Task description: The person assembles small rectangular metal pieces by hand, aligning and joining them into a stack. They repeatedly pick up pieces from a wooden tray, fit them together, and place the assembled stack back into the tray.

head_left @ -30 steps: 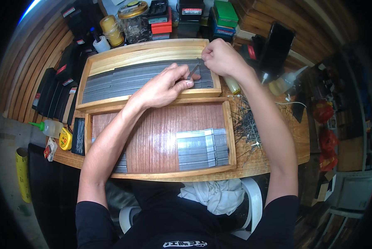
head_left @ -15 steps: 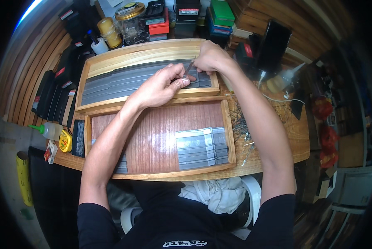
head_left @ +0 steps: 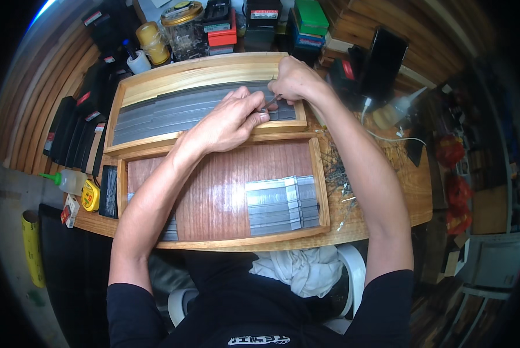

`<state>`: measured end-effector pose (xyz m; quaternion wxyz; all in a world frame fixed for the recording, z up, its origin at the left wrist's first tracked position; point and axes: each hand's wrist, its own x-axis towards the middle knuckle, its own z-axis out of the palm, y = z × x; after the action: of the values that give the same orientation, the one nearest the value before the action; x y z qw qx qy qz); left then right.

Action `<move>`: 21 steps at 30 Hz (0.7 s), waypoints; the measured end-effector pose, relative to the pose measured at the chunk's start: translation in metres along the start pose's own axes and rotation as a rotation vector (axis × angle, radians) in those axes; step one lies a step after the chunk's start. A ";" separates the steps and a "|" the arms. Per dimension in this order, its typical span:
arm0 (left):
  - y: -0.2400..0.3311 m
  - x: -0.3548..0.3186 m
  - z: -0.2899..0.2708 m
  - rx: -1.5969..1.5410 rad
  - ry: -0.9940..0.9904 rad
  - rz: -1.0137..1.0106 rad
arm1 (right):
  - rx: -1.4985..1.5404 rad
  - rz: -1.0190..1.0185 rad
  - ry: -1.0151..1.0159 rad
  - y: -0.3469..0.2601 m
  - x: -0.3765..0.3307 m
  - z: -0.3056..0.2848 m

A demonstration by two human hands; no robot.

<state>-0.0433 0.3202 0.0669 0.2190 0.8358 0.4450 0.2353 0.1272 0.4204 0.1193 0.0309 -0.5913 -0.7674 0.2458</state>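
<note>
A thin, dark, narrow strip [head_left: 273,102] spans the small gap between my hands, over the right part of the far wooden tray [head_left: 213,140]. My right hand [head_left: 297,81] is closed on its upper end, with the fingers curled. My left hand [head_left: 231,119] is closed in a pinch at the lower end; its fingertips partly hide what they grip. Beneath both hands, grey flat strips [head_left: 150,116] lie in rows in that tray. A second wooden tray [head_left: 322,191] stands nearer, under my left forearm, holding a stack of grey strips [head_left: 271,206] at its right.
Thin wires or pins [head_left: 338,168] lie scattered right of the near tray. A phone [head_left: 383,62], a white cable [head_left: 387,139] and a squeeze bottle [head_left: 394,110] are further right. Boxes [head_left: 222,35] and a jar [head_left: 183,35] line the back. A yellow tape measure [head_left: 90,195] sits left.
The thin strip between my hands has tipped from steep to flatter. My left hand has turned slightly and its fingers have shifted; my right hand stays in nearly the same place.
</note>
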 end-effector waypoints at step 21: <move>0.001 0.000 0.000 -0.024 0.015 -0.003 | 0.337 -0.253 -0.063 0.030 -0.020 -0.019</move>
<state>-0.0430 0.3197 0.0672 0.2260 0.8308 0.4450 0.2465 0.1663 0.4142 0.1279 0.1363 -0.4687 -0.7841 0.3833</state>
